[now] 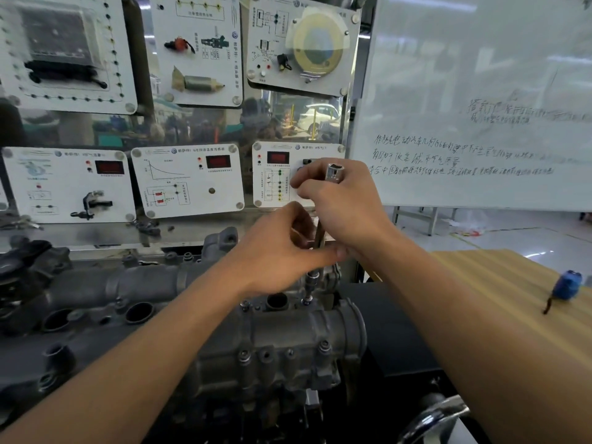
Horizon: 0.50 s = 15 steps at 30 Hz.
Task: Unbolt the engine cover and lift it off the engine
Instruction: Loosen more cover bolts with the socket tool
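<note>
**Two grips, one socket driver**

The right grip (339, 203) is clenched round the top of one upright socket driver (311, 283). The left grip (282, 248) holds its shaft lower down. The tip sits on a bolt of the single engine cover (153, 283), grimy grey cast metal lying on the engine directly beneath. Behind stand two rows of three display panels (189, 181).

Two hands meet at centre frame, one left hand (282, 251) and one right hand (339, 200), both gripping one socket driver (334, 172) over one engine (282, 341). Six white instrument panels (189, 181) fill the left half, three above and three below. The lower row shows three red displays (218, 161). One whiteboard (480, 91) fills the upper right. One blue object (567, 285) lies on one wooden table (496, 283) at right.
</note>
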Each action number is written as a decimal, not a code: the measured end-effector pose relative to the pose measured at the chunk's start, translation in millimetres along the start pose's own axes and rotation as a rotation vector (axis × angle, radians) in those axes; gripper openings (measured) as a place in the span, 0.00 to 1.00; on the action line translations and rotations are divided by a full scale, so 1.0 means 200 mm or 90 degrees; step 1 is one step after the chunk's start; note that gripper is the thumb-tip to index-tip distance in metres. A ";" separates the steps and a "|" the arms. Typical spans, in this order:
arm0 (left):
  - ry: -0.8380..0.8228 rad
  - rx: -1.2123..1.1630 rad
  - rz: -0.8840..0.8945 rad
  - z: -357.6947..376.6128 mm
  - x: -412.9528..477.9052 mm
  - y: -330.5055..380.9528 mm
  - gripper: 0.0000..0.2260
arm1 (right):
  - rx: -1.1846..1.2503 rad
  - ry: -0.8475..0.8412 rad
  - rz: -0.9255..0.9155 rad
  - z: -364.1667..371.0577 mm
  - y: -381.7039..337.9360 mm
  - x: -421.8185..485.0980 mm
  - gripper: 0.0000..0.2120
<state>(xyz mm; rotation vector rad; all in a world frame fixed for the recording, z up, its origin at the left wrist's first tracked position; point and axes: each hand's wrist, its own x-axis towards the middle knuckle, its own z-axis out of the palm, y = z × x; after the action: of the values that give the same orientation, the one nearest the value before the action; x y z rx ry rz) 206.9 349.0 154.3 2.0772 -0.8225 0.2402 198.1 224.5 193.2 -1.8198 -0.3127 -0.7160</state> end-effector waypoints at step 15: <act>0.080 0.080 0.088 0.01 -0.02 -0.02 0.10 | -0.005 -0.013 -0.008 0.03 0.00 0.01 0.09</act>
<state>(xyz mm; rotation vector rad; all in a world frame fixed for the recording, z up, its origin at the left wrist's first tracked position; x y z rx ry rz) 206.5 350.4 148.2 2.0992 -0.8950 0.5046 201.2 229.2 192.6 -1.8348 -0.3350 -0.7094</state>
